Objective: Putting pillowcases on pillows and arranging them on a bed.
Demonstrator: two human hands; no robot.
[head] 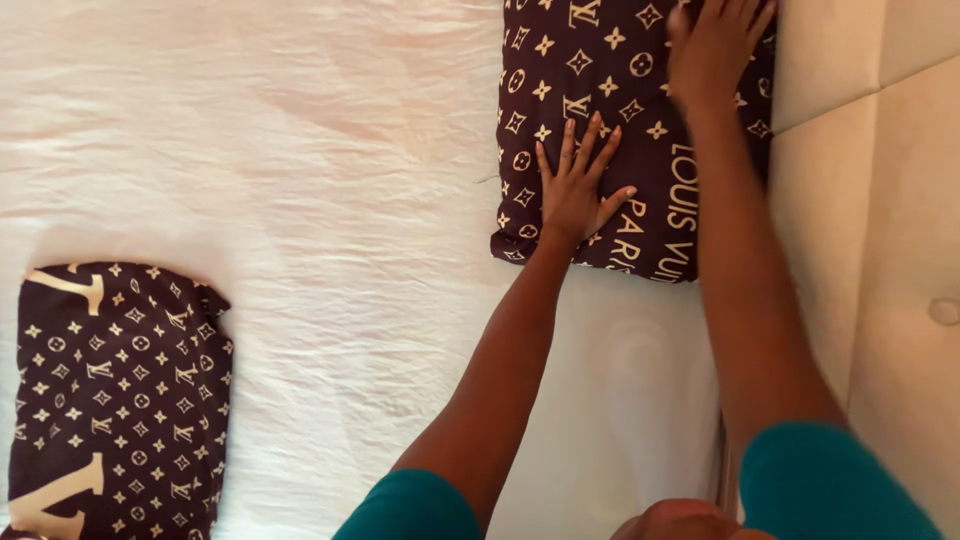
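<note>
Here both hands (640, 120) press the brown pillow (560, 70).

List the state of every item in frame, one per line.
Left hand: flat, fingers spread, pressing on the far pillow.
Right hand: flat on the same pillow's upper part, blurred.
Far pillow: lying flat by the headboard, under both hands.
Near pillow: lying flat at the lower left, untouched.
Sheet: spread over the bed, wrinkled.
Headboard: padded, cream, beside the far pillow.
</note>
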